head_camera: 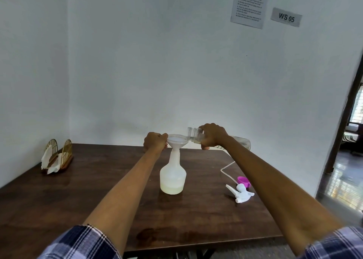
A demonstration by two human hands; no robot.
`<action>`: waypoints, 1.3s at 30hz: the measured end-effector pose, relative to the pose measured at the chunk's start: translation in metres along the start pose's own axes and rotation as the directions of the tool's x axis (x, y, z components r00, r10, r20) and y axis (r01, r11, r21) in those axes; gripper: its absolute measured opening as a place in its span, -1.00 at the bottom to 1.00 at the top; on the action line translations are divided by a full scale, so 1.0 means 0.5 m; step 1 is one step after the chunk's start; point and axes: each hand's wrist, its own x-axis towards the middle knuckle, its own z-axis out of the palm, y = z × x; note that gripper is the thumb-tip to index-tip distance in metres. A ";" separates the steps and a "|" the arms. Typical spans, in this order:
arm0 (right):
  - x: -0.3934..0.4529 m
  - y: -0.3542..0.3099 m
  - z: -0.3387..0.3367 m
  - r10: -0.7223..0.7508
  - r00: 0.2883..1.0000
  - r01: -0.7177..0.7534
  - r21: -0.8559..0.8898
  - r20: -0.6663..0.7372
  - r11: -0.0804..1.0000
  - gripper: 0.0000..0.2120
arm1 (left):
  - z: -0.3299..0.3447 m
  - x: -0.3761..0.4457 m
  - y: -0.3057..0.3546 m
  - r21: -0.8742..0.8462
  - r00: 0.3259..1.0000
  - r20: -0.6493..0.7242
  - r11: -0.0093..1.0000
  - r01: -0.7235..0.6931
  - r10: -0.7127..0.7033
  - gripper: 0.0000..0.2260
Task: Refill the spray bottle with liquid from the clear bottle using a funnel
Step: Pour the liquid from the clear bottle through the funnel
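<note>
A white translucent spray bottle (172,178) stands uncapped in the middle of the dark wooden table (98,190), with a shallow layer of pale liquid at its bottom. A white funnel (176,141) sits in its neck. My left hand (155,142) pinches the funnel's left rim. My right hand (213,136) grips the clear bottle (193,134) near its neck. The bottle lies tilted almost flat, its open threaded mouth over the funnel's right edge and its base (242,142) pointing right.
The white trigger sprayer head (242,193) with its thin dip tube (225,169) lies on the table to the right, beside a purple cap (243,181). A gold napkin holder (58,156) stands at the far left. An open doorway (345,150) is on the right.
</note>
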 end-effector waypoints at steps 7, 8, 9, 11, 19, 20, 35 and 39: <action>0.001 -0.001 0.000 0.000 1.000 0.000 -0.005 0.008 1.000 -0.53 | -0.002 -0.003 0.002 0.007 1.000 0.000 1.000 0.003 -0.003 -0.69; 0.000 -0.001 0.000 0.001 1.000 -0.001 -0.006 0.008 1.000 -0.52 | -0.002 -0.002 0.002 0.007 1.000 -0.001 1.000 0.002 -0.002 -0.69; 0.000 -0.001 0.000 0.001 1.000 -0.001 -0.007 0.007 1.000 -0.52 | -0.001 -0.002 0.002 0.006 1.000 -0.001 1.000 0.002 -0.002 -0.69; 0.000 -0.001 0.000 0.002 1.000 -0.002 -0.009 0.006 1.000 -0.51 | -0.002 -0.003 0.002 0.003 1.000 -0.001 1.000 0.000 0.000 -0.69; 0.001 -0.002 0.002 0.008 1.000 -0.008 0.005 0.011 1.000 -0.50 | -0.003 -0.004 0.000 0.015 1.000 -0.004 1.000 -0.001 0.001 -0.68; 0.002 -0.001 0.003 0.009 1.000 -0.009 0.006 0.010 1.000 -0.50 | -0.003 -0.004 0.000 0.016 1.000 -0.002 1.000 -0.001 0.001 -0.68; -0.001 0.002 0.002 -0.007 1.000 0.007 -0.005 -0.009 1.000 -0.52 | -0.004 -0.007 0.001 0.006 1.000 -0.005 1.000 -0.004 0.004 -0.68; -0.002 0.003 0.003 -0.009 1.000 0.009 -0.004 -0.010 1.000 -0.52 | -0.005 -0.008 0.003 0.012 1.000 -0.003 1.000 -0.005 0.005 -0.67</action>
